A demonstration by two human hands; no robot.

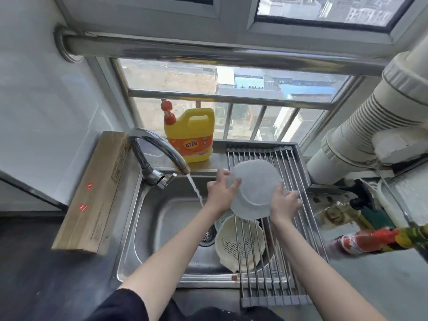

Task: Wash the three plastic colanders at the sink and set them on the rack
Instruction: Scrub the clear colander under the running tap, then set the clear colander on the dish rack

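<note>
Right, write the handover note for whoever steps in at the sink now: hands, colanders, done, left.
Left hand and right hand both grip the white colander, held bottom-up over the rack.
Cream colander sits in the sink under the rack rods; a pale green colander peeks out behind it.
Tap is running.
Done: nothing racked yet.
Left: set the white one down; the other two likely need washing.

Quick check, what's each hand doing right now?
Left hand: grips the left edge of the white colander above the rack.
Right hand: holds the same colander at its right rim.
</note>
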